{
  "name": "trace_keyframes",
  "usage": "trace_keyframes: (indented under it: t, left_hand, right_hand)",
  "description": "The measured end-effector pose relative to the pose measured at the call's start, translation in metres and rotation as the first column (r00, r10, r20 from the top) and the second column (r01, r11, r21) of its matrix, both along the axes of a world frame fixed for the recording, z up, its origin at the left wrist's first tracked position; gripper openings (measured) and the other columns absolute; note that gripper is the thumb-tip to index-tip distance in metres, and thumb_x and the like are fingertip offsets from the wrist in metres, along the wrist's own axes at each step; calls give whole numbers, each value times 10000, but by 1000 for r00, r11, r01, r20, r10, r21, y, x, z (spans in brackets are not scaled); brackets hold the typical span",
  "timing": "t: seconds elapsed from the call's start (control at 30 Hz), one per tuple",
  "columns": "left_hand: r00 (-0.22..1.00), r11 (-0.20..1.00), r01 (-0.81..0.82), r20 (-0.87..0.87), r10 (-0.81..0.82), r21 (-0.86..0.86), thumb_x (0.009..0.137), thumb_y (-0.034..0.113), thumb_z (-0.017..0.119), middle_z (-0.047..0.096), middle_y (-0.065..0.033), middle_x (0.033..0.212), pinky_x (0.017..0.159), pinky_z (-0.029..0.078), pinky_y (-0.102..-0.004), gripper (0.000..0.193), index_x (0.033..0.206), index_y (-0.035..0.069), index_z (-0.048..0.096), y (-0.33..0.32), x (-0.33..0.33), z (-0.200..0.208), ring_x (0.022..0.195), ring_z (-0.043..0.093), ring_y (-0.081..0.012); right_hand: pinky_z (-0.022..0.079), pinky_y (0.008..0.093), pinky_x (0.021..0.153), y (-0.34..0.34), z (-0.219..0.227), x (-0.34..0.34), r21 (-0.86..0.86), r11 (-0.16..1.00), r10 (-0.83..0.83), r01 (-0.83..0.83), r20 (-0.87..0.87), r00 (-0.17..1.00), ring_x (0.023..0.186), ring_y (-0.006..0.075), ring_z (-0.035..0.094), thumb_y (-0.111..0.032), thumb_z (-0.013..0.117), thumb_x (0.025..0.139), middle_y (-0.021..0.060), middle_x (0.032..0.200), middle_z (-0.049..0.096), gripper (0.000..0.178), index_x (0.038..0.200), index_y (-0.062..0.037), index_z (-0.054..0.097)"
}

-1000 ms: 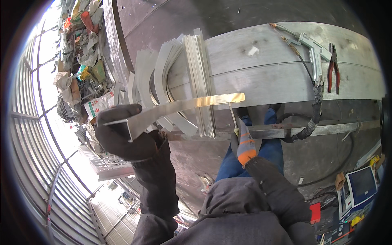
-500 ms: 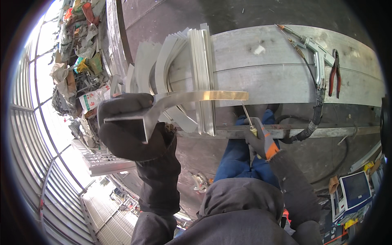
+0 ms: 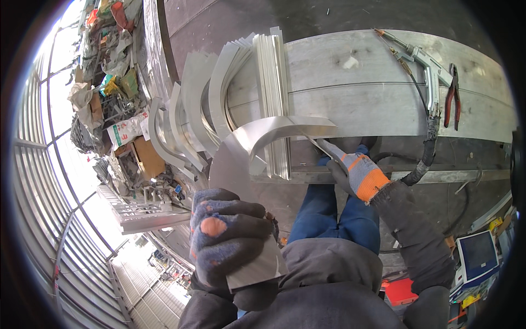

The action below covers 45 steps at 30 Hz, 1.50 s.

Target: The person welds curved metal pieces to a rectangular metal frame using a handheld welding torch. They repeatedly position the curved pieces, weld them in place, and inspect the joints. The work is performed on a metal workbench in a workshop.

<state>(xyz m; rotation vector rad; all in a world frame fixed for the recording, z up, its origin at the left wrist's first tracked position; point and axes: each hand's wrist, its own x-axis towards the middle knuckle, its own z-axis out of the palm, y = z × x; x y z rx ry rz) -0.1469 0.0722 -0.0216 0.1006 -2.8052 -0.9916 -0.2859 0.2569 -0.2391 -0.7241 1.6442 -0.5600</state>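
Observation:
My left hand, in a worn dark glove with a hole over one knuckle, is wrapped round the lower end of a curved metal channel piece. The piece arches up and right, its far end over the near edge of the metal bench. My right hand, in a grey and orange glove, is closed on a screwdriver. Its thin shaft reaches to the underside of the arch's far end; whether it touches cannot be told. The glove hides its handle.
A stack of thin metal strips and several curved metal pieces lie on the bench's left. A welding gun with a black cable and red-handled pliers lie at right. Scrap and bags pile up at far left.
My left hand has come down and right, turning the curved piece so its broad face shows. My right hand has turned and brought the screwdriver shaft up against or close under the piece's end.

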Motion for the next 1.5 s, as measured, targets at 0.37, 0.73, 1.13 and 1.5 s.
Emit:
trace_keyframes:
  t: [0.37,0.73,1.13,1.5]
  left_hand:
    - [1000,1000,1,-17,0,19,954,240,597,652,-159,867,741,537,-340,256,955,-15,570,2,-2,-4,779,650,-240]
    - [967,971,-238,-96,235,-19,987,311,577,654,-156,851,734,530,-348,320,938,-5,557,-2,-55,-10,763,642,-234]
    - [866,917,-387,-380,325,-98,1023,389,556,656,-152,834,726,523,-357,396,920,6,544,-27,-103,-35,746,634,-227]
    - [942,925,-322,-36,335,202,949,259,636,667,-134,878,785,520,-373,227,941,42,570,13,-34,-4,823,641,-234]
  right_hand:
    - [548,446,690,-34,2,-65,-135,924,339,-358,-146,929,737,345,686,-213,589,1014,194,828,695,519,1525,-236,504]
    - [579,422,826,-32,28,-5,109,939,343,-327,-224,912,989,347,731,-54,606,903,206,1055,723,908,1664,-144,118]
    - [520,496,960,-48,-70,184,9,955,-277,296,-324,905,1173,448,616,-20,579,907,293,1384,555,759,1610,-163,328]
    - [541,487,893,4,-17,38,-93,986,-150,135,-178,973,1001,434,679,-6,570,932,243,1110,689,753,1614,-223,336]
